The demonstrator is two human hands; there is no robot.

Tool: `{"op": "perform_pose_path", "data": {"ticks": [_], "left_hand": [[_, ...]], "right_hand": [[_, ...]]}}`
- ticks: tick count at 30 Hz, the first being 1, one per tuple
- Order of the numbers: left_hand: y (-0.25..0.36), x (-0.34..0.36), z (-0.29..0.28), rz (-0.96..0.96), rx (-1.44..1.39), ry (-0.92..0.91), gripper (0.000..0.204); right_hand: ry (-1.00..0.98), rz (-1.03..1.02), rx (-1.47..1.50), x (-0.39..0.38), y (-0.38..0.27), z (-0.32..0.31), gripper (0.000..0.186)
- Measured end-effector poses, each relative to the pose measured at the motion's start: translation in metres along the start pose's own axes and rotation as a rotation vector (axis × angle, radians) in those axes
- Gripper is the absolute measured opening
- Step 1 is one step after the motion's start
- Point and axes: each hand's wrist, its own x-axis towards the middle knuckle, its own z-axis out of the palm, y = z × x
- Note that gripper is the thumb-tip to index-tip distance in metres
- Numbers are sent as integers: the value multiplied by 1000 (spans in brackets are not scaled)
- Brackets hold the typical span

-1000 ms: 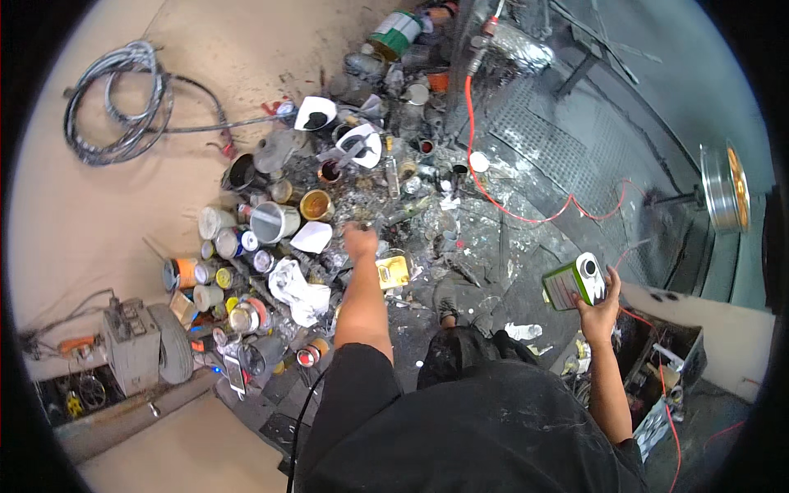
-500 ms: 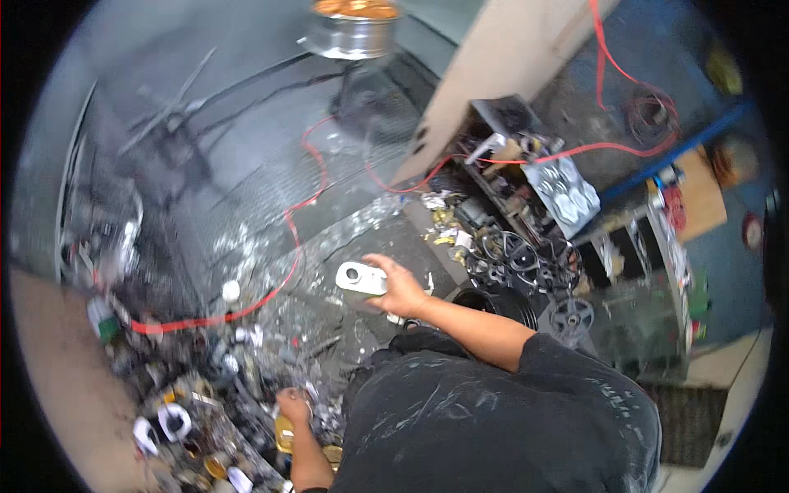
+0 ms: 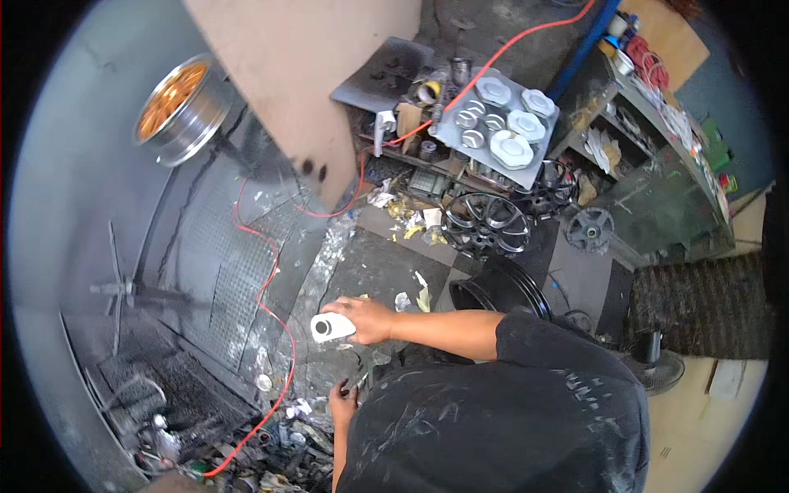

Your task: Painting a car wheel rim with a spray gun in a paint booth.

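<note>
My right hand point(image 3: 368, 319) is closed around a white bottle point(image 3: 337, 326) with a round dark top facing up, out in front of my body. Below it and slightly left, close against my black shirt, is my left hand point(image 3: 343, 404). Its fingers are curled, with something small and dark between thumb and fingertips that I cannot make out. A littered floor point(image 3: 312, 361) lies beneath both hands.
A red hose point(image 3: 289, 345) snakes across the floor. An orange-centred wheel rim point(image 3: 185, 115) stands raised at far left. Black rims point(image 3: 485, 223), a tray of centre caps point(image 3: 448, 131) and a grey cabinet point(image 3: 657, 205) are to the right. Clutter point(image 3: 279, 452) covers the floor at lower left.
My view has swung to the right. My left hand has come away from a yellowish container in the clutter and is nearer my body. The right hand still holds the white bottle.
</note>
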Motion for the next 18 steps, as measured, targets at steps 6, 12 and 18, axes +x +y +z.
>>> {"op": "perform_pose_path", "data": {"ticks": [6, 12, 18], "left_hand": [[136, 48, -36, 306, 146, 148, 51], [207, 74, -59, 365, 140, 78, 55], [234, 91, -63, 682, 257, 166, 65]], "right_hand": [[121, 24, 27, -3, 34, -31, 81], [155, 100, 128, -2, 35, -41, 85], [175, 200, 79, 3, 33, -42, 82]]}}
